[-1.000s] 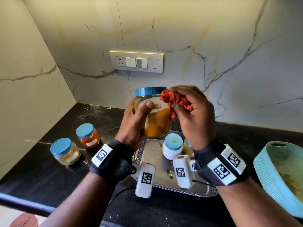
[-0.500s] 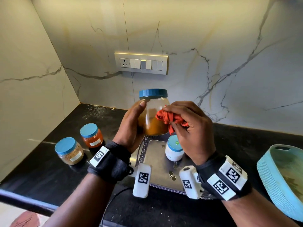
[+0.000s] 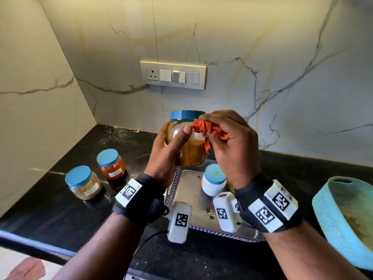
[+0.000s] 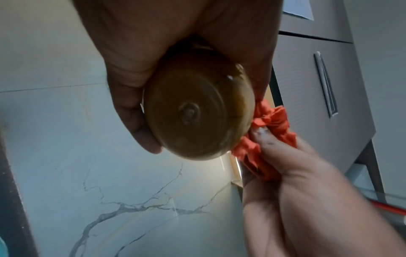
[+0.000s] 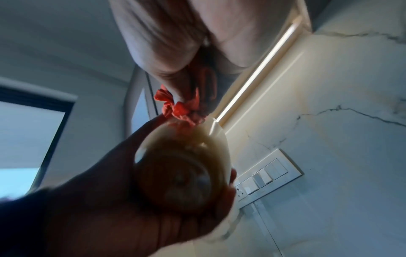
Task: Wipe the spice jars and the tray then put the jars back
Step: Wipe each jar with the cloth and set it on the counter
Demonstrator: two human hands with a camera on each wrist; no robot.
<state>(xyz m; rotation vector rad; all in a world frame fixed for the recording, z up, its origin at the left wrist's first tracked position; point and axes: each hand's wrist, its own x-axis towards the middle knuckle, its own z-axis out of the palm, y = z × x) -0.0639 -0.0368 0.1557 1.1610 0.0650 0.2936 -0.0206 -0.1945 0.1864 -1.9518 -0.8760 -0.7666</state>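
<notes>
My left hand (image 3: pixel 165 150) grips a clear jar of yellow-orange spice (image 3: pixel 191 152) with a blue lid, held upright above the steel tray (image 3: pixel 185 190). Its round base (image 4: pixel 195 113) fills the left wrist view. My right hand (image 3: pixel 232 142) holds a bunched orange cloth (image 3: pixel 207 130) against the jar's upper right side, just under the lid. The cloth (image 5: pixel 182 111) touches the jar (image 5: pixel 180 173) in the right wrist view too. A white jar with a blue lid (image 3: pixel 214 180) stands on the tray. Two blue-lidded jars, one red-orange (image 3: pixel 111 164) and one tan (image 3: pixel 83 182), stand on the black counter to the left.
A light blue woven basket (image 3: pixel 331 215) sits at the right edge of the counter (image 3: pixel 60 209). A switch panel (image 3: pixel 173 75) is on the marble back wall. A marble side wall closes the left. Another jar is mostly hidden behind my right wrist.
The cloth moved down the jar's side to its middle, then back up to just under the lid. The left hand kept the jar raised and my view shifted slightly.
</notes>
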